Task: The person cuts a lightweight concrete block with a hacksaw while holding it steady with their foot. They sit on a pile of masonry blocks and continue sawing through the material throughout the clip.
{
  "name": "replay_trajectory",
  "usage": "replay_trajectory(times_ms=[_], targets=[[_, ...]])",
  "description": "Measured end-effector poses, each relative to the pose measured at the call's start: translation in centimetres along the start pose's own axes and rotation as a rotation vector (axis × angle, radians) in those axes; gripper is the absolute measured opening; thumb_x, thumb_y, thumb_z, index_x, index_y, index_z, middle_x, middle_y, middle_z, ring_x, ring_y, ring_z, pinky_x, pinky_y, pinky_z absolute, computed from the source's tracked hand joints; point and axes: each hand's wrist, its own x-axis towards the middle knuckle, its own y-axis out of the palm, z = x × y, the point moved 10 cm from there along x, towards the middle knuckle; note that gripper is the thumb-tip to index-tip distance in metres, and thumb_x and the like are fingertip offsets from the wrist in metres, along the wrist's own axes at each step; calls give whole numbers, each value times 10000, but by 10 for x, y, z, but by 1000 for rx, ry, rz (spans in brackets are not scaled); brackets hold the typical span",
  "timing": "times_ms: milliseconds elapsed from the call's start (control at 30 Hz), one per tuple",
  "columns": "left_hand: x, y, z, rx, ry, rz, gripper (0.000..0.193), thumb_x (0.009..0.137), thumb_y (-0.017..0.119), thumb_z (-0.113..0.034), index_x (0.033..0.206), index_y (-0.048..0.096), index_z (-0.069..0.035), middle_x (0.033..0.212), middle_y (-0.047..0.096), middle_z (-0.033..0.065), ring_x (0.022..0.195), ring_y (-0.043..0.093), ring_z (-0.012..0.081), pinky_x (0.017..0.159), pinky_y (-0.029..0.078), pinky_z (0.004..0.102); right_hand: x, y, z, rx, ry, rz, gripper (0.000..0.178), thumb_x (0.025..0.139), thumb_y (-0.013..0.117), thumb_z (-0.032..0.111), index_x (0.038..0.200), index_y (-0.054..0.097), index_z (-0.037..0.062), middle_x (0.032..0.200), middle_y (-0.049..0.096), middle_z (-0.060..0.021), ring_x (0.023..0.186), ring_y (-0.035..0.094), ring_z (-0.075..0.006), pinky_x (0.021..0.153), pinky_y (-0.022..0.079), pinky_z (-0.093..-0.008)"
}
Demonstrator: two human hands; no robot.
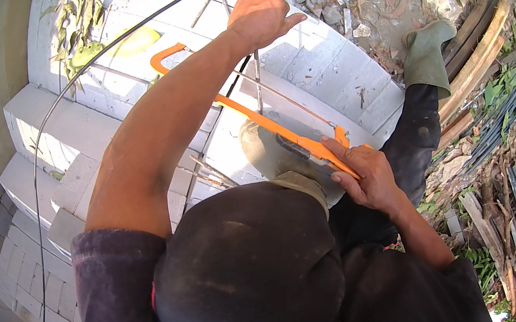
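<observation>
The hacksaw with a curved orange frame and thin blade point(268, 122) has its handle wrapped firmly by the right hand point(368, 172). Just beyond its blade, the left hand point(261, 20) is curled into a fist, apparently round a thin grey rod point(260, 100), though the palm is hidden. That rod crosses the blade and shows on both sides of it, so it seems unparted; I judge the sawing unfinished, with the cut-through left.

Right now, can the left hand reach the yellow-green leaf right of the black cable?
Probably yes: the yellow-green leaf lies left of the left hand, and the black cable beside it leaves most of it exposed. Whether that hand grips the thin rod is unclear.
</observation>
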Motion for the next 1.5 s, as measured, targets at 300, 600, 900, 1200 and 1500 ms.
replay_trajectory(times_ms=[300,600,900,1200,1500], targets=[[1,2,-3,4,-58,168,545,1007,570,-559,898,805,-80,823,755,152,831,743,320,783,594,446,0,-2,0,37,64,13,582,958,691,319,1477,572,83,766,646,-146,689,602,-323,706,494,-423],[-2,6,1,-41,-77,188,544,1016,566,-542,893,804,-68,832,760,150,835,746,320,790,598,451,6,-6,2,81,149,56,564,982,661,354,1472,580,88,724,630,-161,692,609,-343,720,497,-432],[-1,3,-3,-27,-65,189,567,1018,562,-550,878,800,-54,808,753,151,813,743,318,781,600,454,4,-9,-3,80,129,10,525,959,678,302,1423,621,65,718,642,-174,695,643,-357,708,511,-444],[6,13,3,69,-53,226,677,1005,503,-662,968,774,-43,908,738,177,930,729,304,838,590,455,-2,0,1,48,122,2,519,987,630,280,1462,591,74,710,608,-194,668,612,-336,685,486,-413],[-103,-211,67,-833,-157,-1031,325,989,633,-277,962,732,31,868,748,204,771,715,294,733,548,421,-11,10,-12,169,217,-48,494,993,628,238,1470,584,115,880,722,-243,724,697,-373,720,549,-416]])
